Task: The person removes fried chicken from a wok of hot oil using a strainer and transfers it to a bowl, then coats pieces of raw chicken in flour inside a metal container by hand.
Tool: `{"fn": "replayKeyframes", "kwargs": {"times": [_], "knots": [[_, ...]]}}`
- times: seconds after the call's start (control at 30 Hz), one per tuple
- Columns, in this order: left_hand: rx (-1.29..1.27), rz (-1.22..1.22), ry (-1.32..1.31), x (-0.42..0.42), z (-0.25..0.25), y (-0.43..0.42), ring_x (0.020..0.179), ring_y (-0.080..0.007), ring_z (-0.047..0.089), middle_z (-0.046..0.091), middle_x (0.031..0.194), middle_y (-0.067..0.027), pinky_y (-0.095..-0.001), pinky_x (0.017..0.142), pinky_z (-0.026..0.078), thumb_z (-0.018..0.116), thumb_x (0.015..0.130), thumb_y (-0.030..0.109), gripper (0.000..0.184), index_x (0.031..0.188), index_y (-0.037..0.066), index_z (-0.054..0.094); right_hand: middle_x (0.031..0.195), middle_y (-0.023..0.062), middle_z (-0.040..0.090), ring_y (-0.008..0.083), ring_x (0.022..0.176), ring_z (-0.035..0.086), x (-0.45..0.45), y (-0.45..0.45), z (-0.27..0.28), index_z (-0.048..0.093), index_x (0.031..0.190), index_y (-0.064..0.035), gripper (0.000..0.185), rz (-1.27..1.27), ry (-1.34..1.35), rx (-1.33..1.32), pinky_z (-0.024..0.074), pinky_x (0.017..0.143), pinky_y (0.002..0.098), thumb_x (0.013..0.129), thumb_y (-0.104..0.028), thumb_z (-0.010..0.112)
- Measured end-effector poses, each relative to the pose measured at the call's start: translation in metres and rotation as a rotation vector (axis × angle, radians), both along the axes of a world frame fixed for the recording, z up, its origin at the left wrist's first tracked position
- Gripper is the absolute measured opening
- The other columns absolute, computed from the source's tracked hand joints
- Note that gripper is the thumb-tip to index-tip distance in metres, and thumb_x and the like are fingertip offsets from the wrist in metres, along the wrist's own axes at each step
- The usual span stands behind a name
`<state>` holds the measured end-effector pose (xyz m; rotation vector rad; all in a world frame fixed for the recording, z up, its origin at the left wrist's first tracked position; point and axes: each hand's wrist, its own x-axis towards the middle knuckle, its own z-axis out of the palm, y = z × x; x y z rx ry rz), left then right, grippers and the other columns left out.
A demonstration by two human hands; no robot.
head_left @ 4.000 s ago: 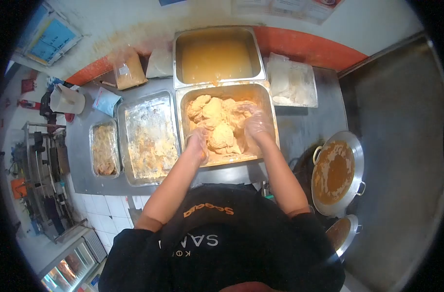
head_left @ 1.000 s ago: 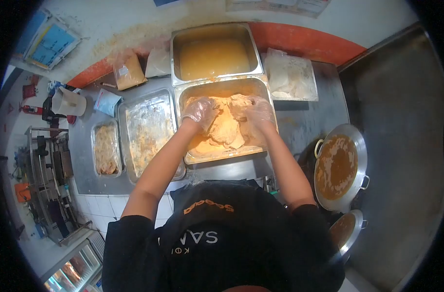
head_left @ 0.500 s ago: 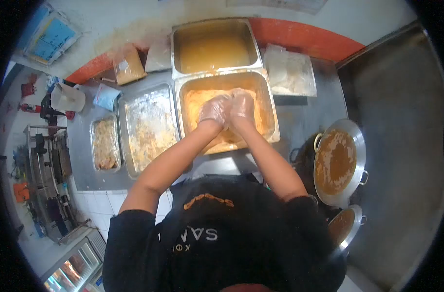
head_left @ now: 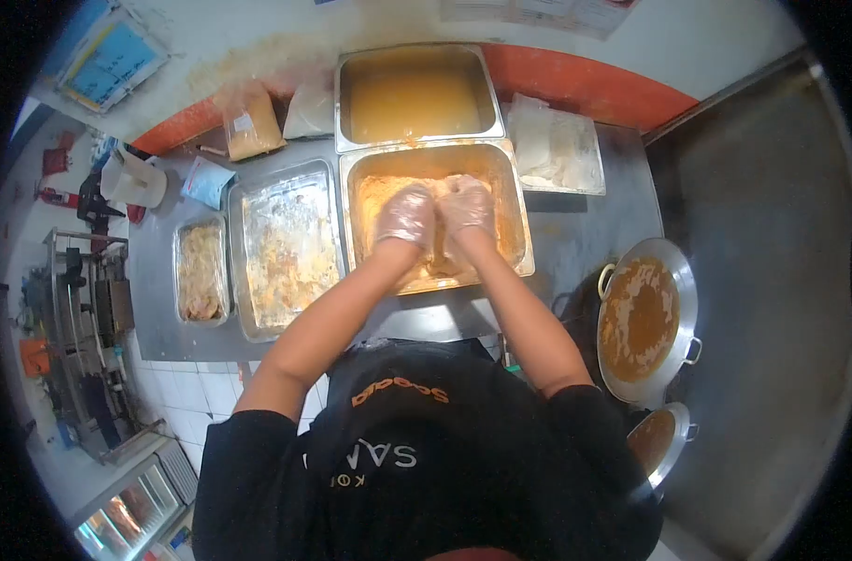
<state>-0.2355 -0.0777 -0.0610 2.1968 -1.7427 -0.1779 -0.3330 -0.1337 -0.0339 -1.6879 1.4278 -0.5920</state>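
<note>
My left hand (head_left: 408, 214) and my right hand (head_left: 465, 203), both in clear plastic gloves, are inside a deep steel pan (head_left: 526, 245) of orange-tinted breading flour (head_left: 377, 190). They sit side by side over the flour with a small gap between them. The fingers of each hand are curled downward; what they hold is hidden by the hands and gloves. Directly behind this pan stands a second deep pan (head_left: 344, 101) of cloudy yellow-orange liquid (head_left: 415, 105).
To the left are a crumb-smeared wide tray (head_left: 290, 238) and a smaller tray (head_left: 201, 266) of pale pieces, perhaps raw meat. A flour-filled plastic bag (head_left: 558, 150) lies at the right. Two metal woks (head_left: 639, 318) of brown oil stand at lower right, beside a steel panel (head_left: 753, 309).
My hands were pressed together in the flour and have moved slightly apart, the left one shifting left. The whole view has shifted a little.
</note>
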Motion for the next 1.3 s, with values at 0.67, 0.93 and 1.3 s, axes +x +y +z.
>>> {"fn": "replayKeyframes", "kwargs": {"times": [0.67,0.93,1.3], "knots": [[-0.134,0.068,-0.065,0.024,0.020,0.060,0.076,-0.0352,0.064,0.064,0.079,-0.0170,-0.0423,0.071,0.053,0.061,0.078,0.020,0.016,0.078,0.004,0.062,0.093,0.0121,0.066,0.0202,0.084,0.065,-0.115,-0.012,0.021,0.058,0.108,0.0038,0.031,-0.053,-0.666,0.249,0.0533,0.077,0.0302,0.077,0.004,0.064],[-0.179,0.012,-0.227,0.059,0.010,0.055,0.075,-0.0269,0.064,0.063,0.078,-0.0107,-0.0388,0.066,0.052,0.062,0.081,0.026,0.017,0.079,0.009,0.059,0.111,0.0164,0.062,0.0254,0.097,0.063,-0.267,0.095,0.106,0.052,0.120,0.0075,0.039,-0.433,-1.180,0.019,0.0536,0.089,0.0356,0.082,0.005,0.062],[-0.532,-0.455,-0.025,0.008,0.068,0.067,0.061,-0.0295,0.060,0.060,0.069,-0.0149,-0.0407,0.056,0.047,0.065,0.079,0.012,0.012,0.075,0.003,0.058,0.092,0.0110,0.070,0.0173,0.080,0.068,-0.532,0.346,0.140,0.066,0.104,0.0017,0.029,-1.229,0.049,-0.319,0.0569,0.071,0.0290,0.076,-0.001,0.070]]}}
